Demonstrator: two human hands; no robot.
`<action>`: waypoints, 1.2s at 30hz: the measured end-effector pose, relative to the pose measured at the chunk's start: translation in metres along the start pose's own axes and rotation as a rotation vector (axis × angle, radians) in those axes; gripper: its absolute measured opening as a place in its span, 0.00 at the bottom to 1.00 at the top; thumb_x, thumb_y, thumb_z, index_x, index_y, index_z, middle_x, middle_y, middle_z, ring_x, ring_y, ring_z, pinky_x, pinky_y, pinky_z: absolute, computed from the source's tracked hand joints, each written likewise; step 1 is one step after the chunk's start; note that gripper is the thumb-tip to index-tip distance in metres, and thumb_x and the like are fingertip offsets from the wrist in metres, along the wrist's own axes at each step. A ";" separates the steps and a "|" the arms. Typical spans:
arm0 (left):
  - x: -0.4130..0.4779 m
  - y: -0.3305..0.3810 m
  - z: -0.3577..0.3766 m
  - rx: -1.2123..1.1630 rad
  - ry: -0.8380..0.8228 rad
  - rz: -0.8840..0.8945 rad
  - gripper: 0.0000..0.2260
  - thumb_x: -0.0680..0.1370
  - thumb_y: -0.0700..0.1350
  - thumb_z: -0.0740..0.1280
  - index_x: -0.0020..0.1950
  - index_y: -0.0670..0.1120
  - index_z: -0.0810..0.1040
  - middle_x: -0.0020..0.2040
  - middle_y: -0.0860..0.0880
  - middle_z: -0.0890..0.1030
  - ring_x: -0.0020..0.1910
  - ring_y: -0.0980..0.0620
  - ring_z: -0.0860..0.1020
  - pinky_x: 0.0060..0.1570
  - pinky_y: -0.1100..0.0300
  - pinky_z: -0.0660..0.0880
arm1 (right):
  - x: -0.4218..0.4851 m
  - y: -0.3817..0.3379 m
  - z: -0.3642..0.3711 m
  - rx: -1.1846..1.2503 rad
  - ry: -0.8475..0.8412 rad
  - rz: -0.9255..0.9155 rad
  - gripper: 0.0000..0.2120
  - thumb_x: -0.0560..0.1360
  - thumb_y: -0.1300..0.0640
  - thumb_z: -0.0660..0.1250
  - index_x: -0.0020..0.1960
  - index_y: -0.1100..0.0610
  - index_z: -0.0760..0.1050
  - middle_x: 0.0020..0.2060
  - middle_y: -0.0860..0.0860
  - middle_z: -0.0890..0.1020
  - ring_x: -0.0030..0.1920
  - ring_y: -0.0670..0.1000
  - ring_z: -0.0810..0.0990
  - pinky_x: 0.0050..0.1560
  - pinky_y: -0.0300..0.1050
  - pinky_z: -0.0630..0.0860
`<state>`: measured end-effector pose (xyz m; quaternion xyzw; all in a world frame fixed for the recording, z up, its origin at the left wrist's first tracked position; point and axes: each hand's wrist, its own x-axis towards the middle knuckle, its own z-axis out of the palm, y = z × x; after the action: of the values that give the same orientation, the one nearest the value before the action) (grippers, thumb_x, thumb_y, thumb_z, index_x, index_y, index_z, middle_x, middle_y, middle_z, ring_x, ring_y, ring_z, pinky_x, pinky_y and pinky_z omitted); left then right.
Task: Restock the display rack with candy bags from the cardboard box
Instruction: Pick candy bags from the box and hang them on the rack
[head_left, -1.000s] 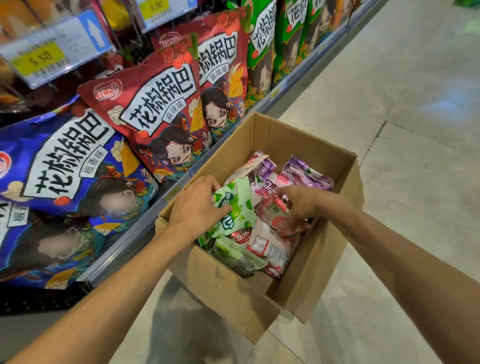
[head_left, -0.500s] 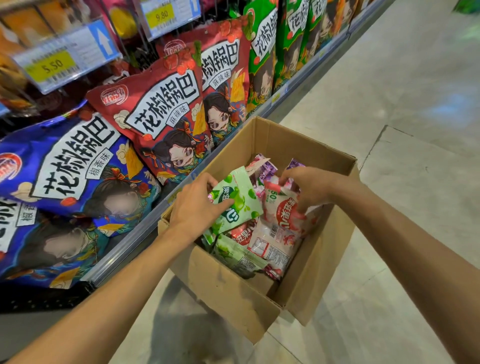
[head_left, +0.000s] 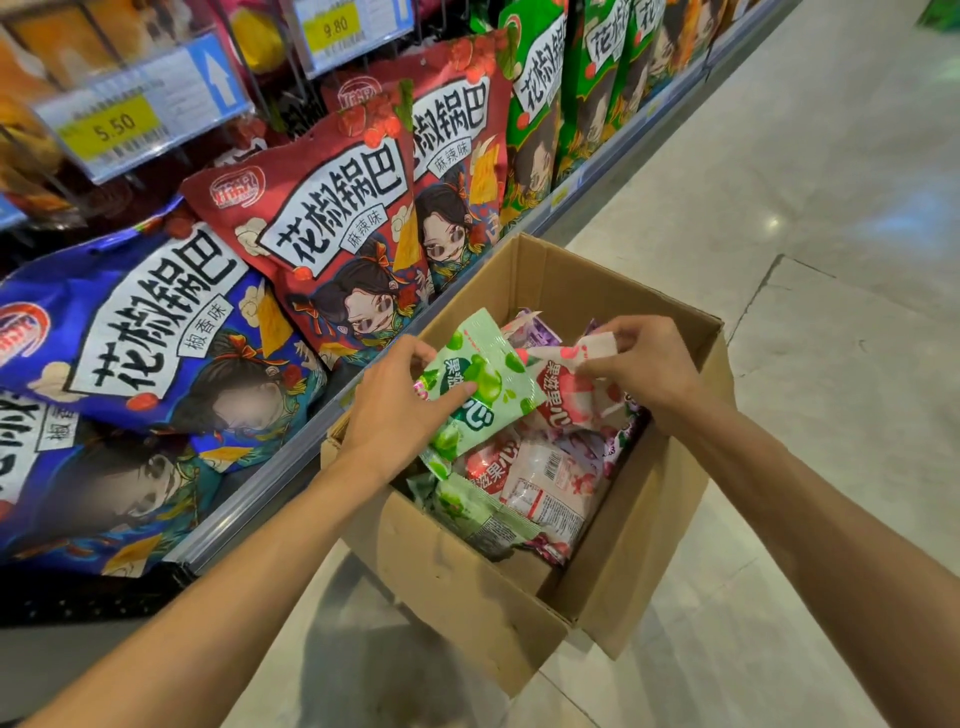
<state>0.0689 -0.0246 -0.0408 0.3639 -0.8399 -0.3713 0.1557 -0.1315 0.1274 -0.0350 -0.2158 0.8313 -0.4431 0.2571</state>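
Over the cardboard box on the floor, the left hand fingers grasp one green candy bag, long axis running away from the person. The right hand fingers pinch one pink candy bag by an end. Several more lie inside.

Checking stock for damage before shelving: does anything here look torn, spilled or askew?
Nothing looks torn or spilled. The left hand grips a green candy bag, the right hand pinches a pink candy bag over the cardboard box.

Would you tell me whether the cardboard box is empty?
Not empty: candy bags lie piled inside the cardboard box.
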 end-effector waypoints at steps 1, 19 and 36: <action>0.000 0.000 -0.002 -0.054 0.016 -0.007 0.17 0.72 0.53 0.76 0.49 0.49 0.71 0.49 0.51 0.79 0.50 0.53 0.76 0.47 0.58 0.71 | -0.001 -0.001 -0.003 0.056 0.001 0.028 0.09 0.68 0.63 0.78 0.46 0.58 0.81 0.45 0.55 0.85 0.43 0.52 0.85 0.29 0.38 0.77; -0.090 0.288 -0.249 -0.722 0.190 -0.532 0.29 0.63 0.55 0.81 0.51 0.39 0.71 0.53 0.32 0.78 0.50 0.39 0.82 0.48 0.36 0.79 | -0.181 -0.372 -0.196 0.189 -0.572 0.022 0.06 0.78 0.62 0.68 0.51 0.64 0.81 0.33 0.49 0.86 0.27 0.44 0.82 0.21 0.32 0.70; -0.258 0.547 -0.480 -1.062 0.663 -0.807 0.20 0.63 0.59 0.79 0.39 0.53 0.70 0.44 0.45 0.73 0.42 0.48 0.71 0.42 0.48 0.66 | -0.360 -0.680 -0.277 0.222 -0.528 -0.131 0.18 0.64 0.76 0.75 0.50 0.62 0.78 0.32 0.54 0.75 0.25 0.45 0.73 0.22 0.35 0.66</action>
<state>0.2303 0.1696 0.6886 0.6127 -0.2575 -0.6262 0.4077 0.0648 0.1623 0.7575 -0.3473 0.6662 -0.4756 0.4575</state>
